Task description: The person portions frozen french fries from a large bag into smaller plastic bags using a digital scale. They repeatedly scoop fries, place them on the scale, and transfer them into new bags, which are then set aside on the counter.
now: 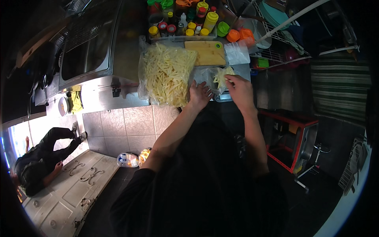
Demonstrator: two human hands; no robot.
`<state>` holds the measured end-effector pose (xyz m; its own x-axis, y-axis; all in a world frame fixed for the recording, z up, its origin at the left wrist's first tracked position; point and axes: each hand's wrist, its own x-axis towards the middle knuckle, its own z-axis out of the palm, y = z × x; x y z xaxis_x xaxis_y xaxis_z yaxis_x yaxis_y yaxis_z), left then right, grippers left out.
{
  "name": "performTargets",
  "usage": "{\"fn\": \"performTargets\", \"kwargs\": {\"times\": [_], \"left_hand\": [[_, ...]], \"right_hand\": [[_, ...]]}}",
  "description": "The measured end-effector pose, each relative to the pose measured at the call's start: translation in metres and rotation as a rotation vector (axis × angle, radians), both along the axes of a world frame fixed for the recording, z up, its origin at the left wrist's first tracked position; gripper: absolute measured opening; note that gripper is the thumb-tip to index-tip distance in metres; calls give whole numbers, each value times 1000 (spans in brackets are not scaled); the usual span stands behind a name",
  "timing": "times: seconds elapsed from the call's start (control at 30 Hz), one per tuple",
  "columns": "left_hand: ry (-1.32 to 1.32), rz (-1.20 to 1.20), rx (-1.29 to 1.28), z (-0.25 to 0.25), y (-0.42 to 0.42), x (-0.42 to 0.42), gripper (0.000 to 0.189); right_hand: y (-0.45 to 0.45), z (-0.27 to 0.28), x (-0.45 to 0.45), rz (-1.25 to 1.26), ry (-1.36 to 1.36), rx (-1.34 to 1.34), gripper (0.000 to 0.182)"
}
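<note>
A large clear plastic bag of raw-looking cut potato fries (168, 74) lies on the steel counter. My left hand (200, 94) is palm up with fingers apart at its right edge, next to a small clear plastic bag (207, 75). My right hand (238, 89) has its fingertips at a small portion of fries (223, 75) in or on that small bag; whether it grips them is hard to see. Under the small bag, the edge of what looks like a kitchen scale (223, 97) shows. Behind lie a wooden cutting board (205, 53) and a stack of clear plastic bags (237, 53).
A clear tray (183, 38) of sauce bottles and spice jars stands at the back. Orange cups (234, 35) sit beside it. A wire rack (275, 54) is at the right, a steel fryer or sink unit (109, 65) at the left. Another person (38, 166) is at far left beyond a door.
</note>
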<state>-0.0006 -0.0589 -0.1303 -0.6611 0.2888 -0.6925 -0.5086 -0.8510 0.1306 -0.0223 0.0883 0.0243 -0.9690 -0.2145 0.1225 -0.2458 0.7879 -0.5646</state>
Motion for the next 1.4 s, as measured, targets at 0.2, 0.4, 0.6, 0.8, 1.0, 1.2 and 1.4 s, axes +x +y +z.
{"fn": "performTargets", "kwargs": {"times": [0.2, 0.4, 0.6, 0.8, 1.0, 1.2, 1.4], "left_hand": [[17, -9, -2, 1, 2, 3, 85], [17, -23, 50, -2, 9, 1, 85], [11, -29, 14, 5, 8, 2, 83], [15, -25, 14, 0, 3, 4, 83], [-2, -21, 8, 0, 2, 6, 84], [6, -9, 13, -11, 1, 7, 85], [2, -27, 5, -10, 2, 7, 85]], "right_hand": [[-26, -40, -33, 412, 127, 427, 15], [-29, -86, -56, 563, 165, 824, 6], [-30, -76, -61, 547, 60, 851, 7], [-29, -71, -61, 544, 19, 802, 12], [-33, -31, -57, 404, -162, 498, 19], [-36, 20, -55, 238, -137, 349, 20], [-19, 32, -55, 168, -87, 308, 25]]}}
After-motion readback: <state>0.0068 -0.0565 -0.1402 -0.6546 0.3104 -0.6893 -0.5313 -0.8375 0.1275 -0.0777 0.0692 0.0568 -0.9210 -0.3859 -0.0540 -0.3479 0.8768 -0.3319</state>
